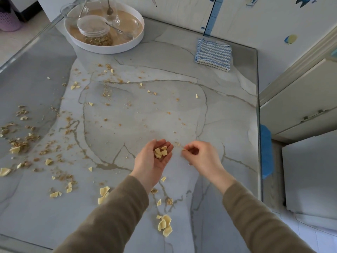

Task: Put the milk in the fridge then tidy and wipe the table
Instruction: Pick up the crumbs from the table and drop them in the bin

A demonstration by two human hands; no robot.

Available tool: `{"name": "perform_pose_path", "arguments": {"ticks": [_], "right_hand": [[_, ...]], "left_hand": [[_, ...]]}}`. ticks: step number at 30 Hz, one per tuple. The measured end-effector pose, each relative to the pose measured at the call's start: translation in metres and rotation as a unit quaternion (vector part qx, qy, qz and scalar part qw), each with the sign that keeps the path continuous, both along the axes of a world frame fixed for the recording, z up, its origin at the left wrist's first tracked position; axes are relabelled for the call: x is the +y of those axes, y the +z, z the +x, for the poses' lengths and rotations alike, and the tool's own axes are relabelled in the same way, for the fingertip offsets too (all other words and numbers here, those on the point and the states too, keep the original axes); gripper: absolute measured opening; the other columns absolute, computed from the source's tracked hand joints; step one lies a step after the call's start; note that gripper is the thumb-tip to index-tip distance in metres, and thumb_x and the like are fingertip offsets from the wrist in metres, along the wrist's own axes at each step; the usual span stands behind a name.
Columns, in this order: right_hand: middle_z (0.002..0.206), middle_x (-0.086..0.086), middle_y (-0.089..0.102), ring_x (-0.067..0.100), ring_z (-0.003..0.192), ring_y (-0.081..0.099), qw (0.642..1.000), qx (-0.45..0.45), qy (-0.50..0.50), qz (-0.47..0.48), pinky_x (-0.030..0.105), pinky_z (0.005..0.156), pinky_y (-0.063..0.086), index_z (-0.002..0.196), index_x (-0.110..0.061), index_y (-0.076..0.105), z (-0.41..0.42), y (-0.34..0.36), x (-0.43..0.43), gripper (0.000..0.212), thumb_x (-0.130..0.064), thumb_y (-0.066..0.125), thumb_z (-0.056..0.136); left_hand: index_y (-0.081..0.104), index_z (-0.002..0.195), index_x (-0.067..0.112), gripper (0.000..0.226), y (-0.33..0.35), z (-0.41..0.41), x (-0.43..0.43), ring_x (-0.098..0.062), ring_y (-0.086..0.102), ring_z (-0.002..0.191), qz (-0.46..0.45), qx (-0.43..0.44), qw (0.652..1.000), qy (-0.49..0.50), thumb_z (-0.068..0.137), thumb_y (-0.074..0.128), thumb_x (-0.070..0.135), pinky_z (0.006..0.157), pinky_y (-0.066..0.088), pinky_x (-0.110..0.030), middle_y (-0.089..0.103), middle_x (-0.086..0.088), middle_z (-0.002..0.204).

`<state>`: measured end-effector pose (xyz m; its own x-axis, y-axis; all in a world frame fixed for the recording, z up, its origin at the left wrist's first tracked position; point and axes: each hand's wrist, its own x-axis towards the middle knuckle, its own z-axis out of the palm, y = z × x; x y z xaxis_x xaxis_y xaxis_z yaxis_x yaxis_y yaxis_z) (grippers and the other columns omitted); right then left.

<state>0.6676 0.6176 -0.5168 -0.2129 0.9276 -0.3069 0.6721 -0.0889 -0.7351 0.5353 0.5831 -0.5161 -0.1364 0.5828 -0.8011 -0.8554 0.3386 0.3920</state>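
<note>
My left hand (155, 159) is cupped palm-up over the grey marble table (138, 114), holding several pale yellow flakes (160, 152). Just to its right, my right hand (200, 154) pinches a small crumb between thumb and forefinger, close to the tabletop. Yellow flakes (165, 225) and brown crumbs (21, 141) lie scattered over the table, thickest at the left and near the front edge. A blue-and-white knitted cloth (213, 54) lies folded at the far right of the table. No milk is in view.
A round white tray (109, 48) at the back holds a lidded glass jar of granola (94, 31), glasses and spoons. The table's glass edge (259, 125) runs down the right side, with white cabinets (300, 106) beyond. A purple basket (9, 21) stands at the far left.
</note>
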Motion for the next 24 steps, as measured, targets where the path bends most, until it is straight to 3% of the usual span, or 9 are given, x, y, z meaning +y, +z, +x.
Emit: {"name": "perform_pose_path", "arguments": {"ticks": [3,7,10,11,14,18,22,24], "right_hand": [[0.062,-0.009,0.06,0.001,0.052,0.056,0.997,0.069,0.019,-0.01,0.013,0.055,0.048,0.077,-0.014,0.067,-0.014,0.021,0.002,0.002,-0.015,0.068,0.079],[0.083,-0.002,0.069,0.005,0.073,0.06,0.992,0.06,0.108,-0.017,0.009,0.068,0.047,0.092,-0.016,0.07,-0.025,0.041,0.001,0.015,-0.021,0.071,0.078],[0.075,-0.001,0.069,0.003,0.063,0.059,0.992,0.102,0.073,0.011,0.015,0.063,0.05,0.081,-0.018,0.07,-0.017,0.046,-0.002,0.004,-0.016,0.066,0.081],[0.069,-0.003,0.067,0.003,0.059,0.059,0.993,0.105,0.05,0.019,0.017,0.061,0.051,0.075,-0.02,0.067,-0.014,0.045,-0.003,0.01,-0.014,0.064,0.083],[0.062,-0.005,0.061,0.002,0.054,0.058,0.998,0.064,0.018,-0.003,0.016,0.058,0.051,0.074,-0.016,0.063,-0.008,0.039,-0.016,0.012,-0.013,0.06,0.086],[0.076,0.003,0.065,0.018,0.072,0.063,0.998,-0.006,0.043,-0.046,0.026,0.066,0.051,0.085,-0.01,0.065,-0.015,0.024,-0.044,0.01,-0.016,0.058,0.088],[0.074,-0.006,0.06,0.013,0.071,0.056,0.997,-0.073,0.02,-0.021,0.013,0.059,0.04,0.08,-0.016,0.063,-0.02,0.014,-0.077,0.011,-0.024,0.058,0.087],[0.085,-0.003,0.062,0.012,0.076,0.055,0.991,-0.127,-0.012,-0.029,0.017,0.061,0.039,0.084,-0.02,0.062,-0.022,0.012,-0.102,0.015,-0.035,0.058,0.085]], "left_hand": [[0.057,0.089,0.0,0.027,0.002,0.008,0.001,-0.022,0.062,0.074,0.011,-0.033,0.999,-0.018,0.097,0.04,0.019,0.072,0.052,-0.031,0.062,-0.014,0.083],[0.057,0.085,0.002,0.027,0.01,0.015,0.001,-0.015,0.067,0.056,0.053,-0.062,0.996,-0.038,0.097,0.038,0.016,0.05,0.054,-0.02,0.067,-0.008,0.063],[0.055,0.08,0.001,0.026,0.011,0.011,-0.001,-0.02,0.066,0.064,0.041,-0.071,0.997,-0.005,0.097,0.041,0.016,0.058,0.057,-0.026,0.066,-0.011,0.064],[0.055,0.077,0.001,0.028,0.012,0.008,-0.002,-0.021,0.064,0.067,0.033,-0.073,0.997,0.007,0.097,0.041,0.016,0.063,0.055,-0.027,0.066,-0.011,0.062],[0.056,0.076,0.001,0.031,0.016,-0.003,-0.009,-0.021,0.064,0.069,0.021,-0.078,0.997,0.016,0.097,0.041,0.017,0.064,0.056,-0.027,0.066,-0.011,0.063],[0.057,0.077,0.003,0.031,0.016,-0.02,-0.02,-0.019,0.066,0.068,0.014,-0.058,0.998,-0.01,0.097,0.04,0.018,0.062,0.056,-0.024,0.064,-0.011,0.075],[0.057,0.078,0.003,0.03,0.015,-0.036,-0.037,-0.018,0.065,0.066,0.021,-0.05,0.998,-0.037,0.097,0.04,0.018,0.062,0.056,-0.024,0.063,-0.01,0.076],[0.057,0.077,0.004,0.03,0.013,-0.045,-0.052,-0.017,0.065,0.063,0.017,-0.055,0.997,-0.052,0.097,0.04,0.018,0.061,0.055,-0.024,0.062,-0.01,0.076]]}}
